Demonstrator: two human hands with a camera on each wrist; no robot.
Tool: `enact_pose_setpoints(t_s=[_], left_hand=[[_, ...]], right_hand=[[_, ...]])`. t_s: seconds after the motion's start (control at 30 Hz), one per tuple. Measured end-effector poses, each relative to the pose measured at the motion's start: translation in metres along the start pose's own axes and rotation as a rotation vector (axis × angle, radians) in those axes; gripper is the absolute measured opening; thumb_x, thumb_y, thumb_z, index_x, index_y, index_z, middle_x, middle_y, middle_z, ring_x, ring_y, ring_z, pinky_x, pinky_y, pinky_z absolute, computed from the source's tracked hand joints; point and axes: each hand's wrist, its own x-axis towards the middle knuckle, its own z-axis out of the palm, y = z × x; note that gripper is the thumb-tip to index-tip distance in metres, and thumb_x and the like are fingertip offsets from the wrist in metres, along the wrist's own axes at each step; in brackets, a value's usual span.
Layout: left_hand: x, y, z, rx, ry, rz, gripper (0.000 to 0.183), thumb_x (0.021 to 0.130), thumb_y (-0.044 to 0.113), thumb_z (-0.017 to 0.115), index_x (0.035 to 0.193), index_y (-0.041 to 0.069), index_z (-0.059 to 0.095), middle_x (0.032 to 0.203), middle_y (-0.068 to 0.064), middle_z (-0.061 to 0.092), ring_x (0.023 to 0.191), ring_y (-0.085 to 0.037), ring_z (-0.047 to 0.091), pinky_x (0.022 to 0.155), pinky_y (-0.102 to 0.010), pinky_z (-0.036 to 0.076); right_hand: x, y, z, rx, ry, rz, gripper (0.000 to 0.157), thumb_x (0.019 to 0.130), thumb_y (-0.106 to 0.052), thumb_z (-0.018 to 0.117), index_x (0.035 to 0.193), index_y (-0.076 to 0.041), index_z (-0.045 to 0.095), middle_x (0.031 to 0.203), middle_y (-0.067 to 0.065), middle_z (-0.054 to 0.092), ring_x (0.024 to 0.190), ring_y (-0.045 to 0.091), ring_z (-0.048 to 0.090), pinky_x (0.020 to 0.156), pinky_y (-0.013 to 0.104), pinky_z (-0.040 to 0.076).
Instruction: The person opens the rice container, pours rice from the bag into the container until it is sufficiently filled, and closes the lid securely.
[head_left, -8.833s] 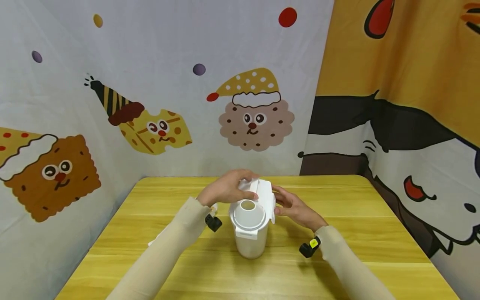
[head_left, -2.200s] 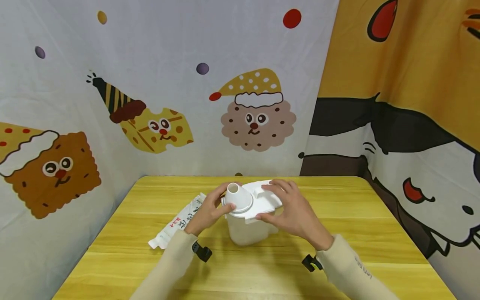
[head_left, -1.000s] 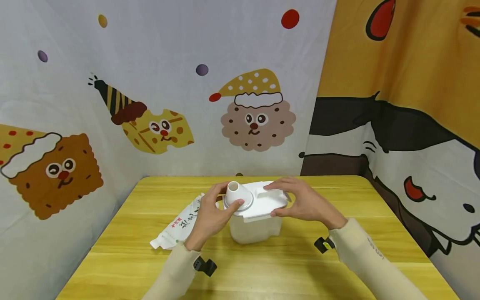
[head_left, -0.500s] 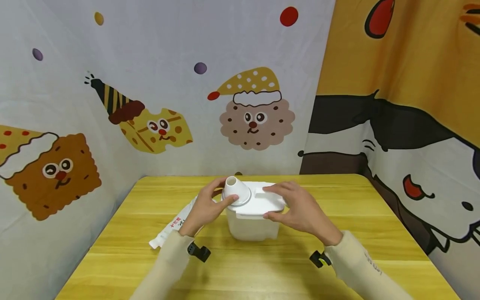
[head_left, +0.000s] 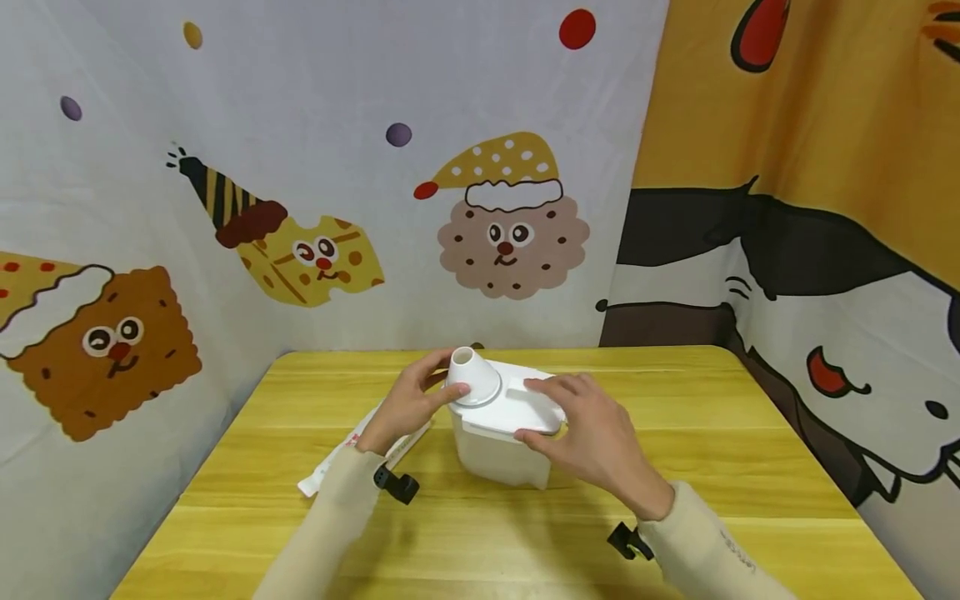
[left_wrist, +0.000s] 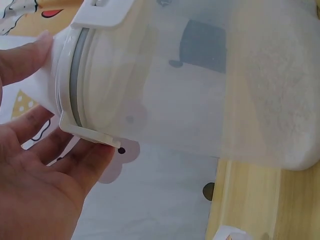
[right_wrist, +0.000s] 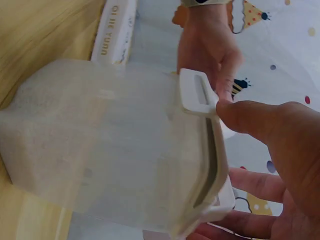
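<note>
A translucent plastic storage container (head_left: 498, 458) stands on the table, topped by a white lid (head_left: 517, 412) with a cone-shaped spout (head_left: 472, 383) at its left end. My left hand (head_left: 408, 404) grips the lid around the spout, thumb on the cone. In the left wrist view its fingers reach to a side latch (left_wrist: 92, 135). At the other end, my right hand (head_left: 592, 425) holds the lid across its width, thumb at the near edge and fingers over the top. Through the wall shows a pale grainy fill (left_wrist: 280, 95) low down.
A long white packet (head_left: 326, 471) with printed lettering lies left of the container, partly hidden behind the left forearm. Wooden tabletop (head_left: 465, 550) surrounds both. Cartoon-printed curtains (head_left: 337, 108) hang beyond the far edge and along the sides.
Since the oldest frame the container has been turned, its spout going from the near side to the left. In the last second its right end has swung slightly nearer. Both hands stay on the lid.
</note>
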Motion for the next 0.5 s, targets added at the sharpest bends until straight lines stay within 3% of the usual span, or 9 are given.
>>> enact_pose_setpoints(t_s=[0.17, 0.3, 0.5], left_hand=[[0.000, -0.001, 0.001, -0.016, 0.005, 0.003, 0.054, 0.094, 0.014, 0.075, 0.145, 0.009, 0.056, 0.142, -0.013, 0.061, 0.134, -0.032, 0.055, 0.119, -0.051, 0.042], [-0.002, 0.000, 0.002, -0.010, 0.011, -0.009, 0.055, 0.095, 0.014, 0.074, 0.146, 0.010, 0.055, 0.143, -0.013, 0.060, 0.135, -0.032, 0.055, 0.119, -0.051, 0.041], [-0.002, 0.003, 0.001, -0.010, 0.013, -0.025, 0.055, 0.095, 0.016, 0.075, 0.146, 0.010, 0.055, 0.143, -0.012, 0.060, 0.135, -0.031, 0.055, 0.120, -0.050, 0.041]], right_hand=[[0.006, 0.006, -0.006, 0.062, -0.069, 0.018, 0.051, 0.081, -0.048, 0.085, 0.124, -0.023, 0.074, 0.122, 0.002, 0.073, 0.110, 0.022, 0.064, 0.080, 0.043, 0.059], [0.009, 0.017, -0.011, 0.191, -0.118, 0.010, 0.042, 0.085, -0.041, 0.084, 0.122, -0.024, 0.074, 0.127, 0.001, 0.071, 0.118, 0.026, 0.064, 0.096, 0.050, 0.055], [0.013, 0.042, -0.009, 0.408, -0.138, 0.025, 0.033, 0.089, -0.036, 0.081, 0.120, -0.026, 0.075, 0.131, -0.003, 0.069, 0.117, 0.021, 0.065, 0.096, 0.047, 0.058]])
